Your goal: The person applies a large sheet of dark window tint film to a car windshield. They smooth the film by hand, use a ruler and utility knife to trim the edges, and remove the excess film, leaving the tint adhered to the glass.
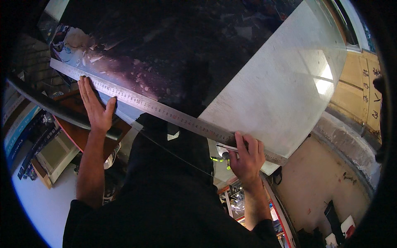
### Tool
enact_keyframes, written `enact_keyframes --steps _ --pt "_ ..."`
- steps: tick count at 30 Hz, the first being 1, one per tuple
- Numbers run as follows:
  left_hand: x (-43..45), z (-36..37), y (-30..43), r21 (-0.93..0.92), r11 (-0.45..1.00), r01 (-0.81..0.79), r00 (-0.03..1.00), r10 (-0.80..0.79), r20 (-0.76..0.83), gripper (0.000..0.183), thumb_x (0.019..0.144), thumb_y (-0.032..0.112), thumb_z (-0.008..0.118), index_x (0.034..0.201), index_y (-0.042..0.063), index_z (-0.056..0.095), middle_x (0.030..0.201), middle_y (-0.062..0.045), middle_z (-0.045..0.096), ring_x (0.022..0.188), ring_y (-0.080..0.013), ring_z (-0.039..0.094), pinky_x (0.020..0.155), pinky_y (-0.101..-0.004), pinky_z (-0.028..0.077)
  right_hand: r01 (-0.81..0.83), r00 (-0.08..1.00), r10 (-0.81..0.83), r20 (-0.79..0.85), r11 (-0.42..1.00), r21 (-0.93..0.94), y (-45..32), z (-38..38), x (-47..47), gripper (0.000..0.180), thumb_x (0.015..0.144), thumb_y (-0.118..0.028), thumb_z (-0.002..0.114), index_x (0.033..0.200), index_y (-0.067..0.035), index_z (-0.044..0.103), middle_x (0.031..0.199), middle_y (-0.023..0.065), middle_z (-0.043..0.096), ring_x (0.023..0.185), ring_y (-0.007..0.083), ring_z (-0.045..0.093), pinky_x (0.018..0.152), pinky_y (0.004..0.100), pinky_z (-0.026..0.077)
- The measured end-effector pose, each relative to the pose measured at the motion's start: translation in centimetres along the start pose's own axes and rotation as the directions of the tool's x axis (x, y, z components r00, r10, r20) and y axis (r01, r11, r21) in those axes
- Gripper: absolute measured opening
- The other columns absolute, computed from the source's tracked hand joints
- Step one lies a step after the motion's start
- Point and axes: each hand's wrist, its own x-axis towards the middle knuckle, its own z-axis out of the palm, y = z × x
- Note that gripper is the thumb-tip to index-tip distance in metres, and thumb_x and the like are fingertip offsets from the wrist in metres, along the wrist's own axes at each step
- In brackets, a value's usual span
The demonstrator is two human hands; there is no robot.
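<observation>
A long steel ruler (161, 109) lies slantwise across a glossy dark sheet (186, 46) and the corner of a pale, whitish panel (273, 86). My left hand (99, 113) is laid flat, fingertips on the ruler's left part and thumb apart at its lower edge. Near the ruler's right end, my right hand (248, 159) presses on the metal with its fingers. Between that thumb and fingers is a slim pen-like tool (228, 148), pointing left; its tip is too small to make out. Reflections cover the sheet's left side.
A dark padded bar (65, 113) runs below my left hand. Long printed cartons (24, 142) stand at the left. Beneath the work edge, a red-edged shelf (238, 201) holds small items. Tan floor (313, 173) and yellow boards bearing writing (356, 90) lie at the right.
</observation>
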Motion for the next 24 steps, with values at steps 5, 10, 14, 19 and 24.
enact_keyframes --steps 5,10,14,19,24 --pt "0.0 0.0 0.0 0.005 1.000 -0.009 1.000 0.009 0.004 0.107 0.097 0.067 0.059 0.169 -0.001 0.018 0.175 -0.026 0.014 0.164 -0.0435 0.009 0.131 -0.0543 0.012 -0.031 0.999 0.031 -0.019 1.000 -0.003 -0.3 0.1 0.0 0.060 0.069 -0.011 0.087 0.127 -0.006 0.075 0.115 0.0091 0.065 0.096 0.0300 0.064 0.079 0.0403 0.055" --pt "0.0 -0.1 0.2 0.001 1.000 -0.006 1.000 0.006 0.005 0.107 0.097 0.068 0.058 0.169 0.000 0.017 0.176 -0.027 0.014 0.164 -0.0435 0.009 0.131 -0.0542 0.012 -0.024 0.998 0.023 -0.058 1.000 -0.012 -0.2 0.4 0.1 0.057 0.070 -0.009 0.085 0.126 -0.005 0.076 0.115 0.0098 0.065 0.096 0.0311 0.064 0.079 0.0413 0.055" --pt "0.0 -0.3 0.2 0.013 1.000 0.017 1.000 -0.018 0.022 0.107 0.096 0.068 0.059 0.169 0.000 0.017 0.176 -0.027 0.014 0.164 -0.0435 0.010 0.131 -0.0543 0.012 -0.026 0.998 0.026 -0.066 1.000 -0.005 -0.2 0.5 0.0 0.057 0.069 -0.008 0.084 0.126 -0.004 0.076 0.115 0.0109 0.065 0.096 0.0327 0.064 0.080 0.0422 0.056" --pt "0.0 -0.2 0.3 -0.008 0.999 0.052 0.998 -0.051 0.026 0.109 0.095 0.067 0.061 0.169 0.000 0.017 0.176 -0.026 0.014 0.164 -0.0436 0.010 0.131 -0.0541 0.012 -0.013 0.998 0.012 -0.069 1.000 -0.016 -0.1 1.1 -0.3 0.059 0.069 -0.005 0.081 0.127 -0.004 0.075 0.116 0.0127 0.064 0.097 0.0339 0.064 0.082 0.0436 0.056" --pt "0.0 -1.0 1.2 0.013 0.999 0.045 0.998 -0.045 0.034 0.108 0.097 0.064 0.062 0.169 -0.002 0.016 0.175 -0.028 0.013 0.164 -0.0437 0.010 0.131 -0.0532 0.012 -0.010 1.000 0.009 -0.017 0.998 -0.063 0.3 1.1 -0.8 0.062 0.068 -0.006 0.080 0.129 -0.003 0.073 0.118 0.0138 0.063 0.102 0.0350 0.064 0.087 0.0468 0.055"
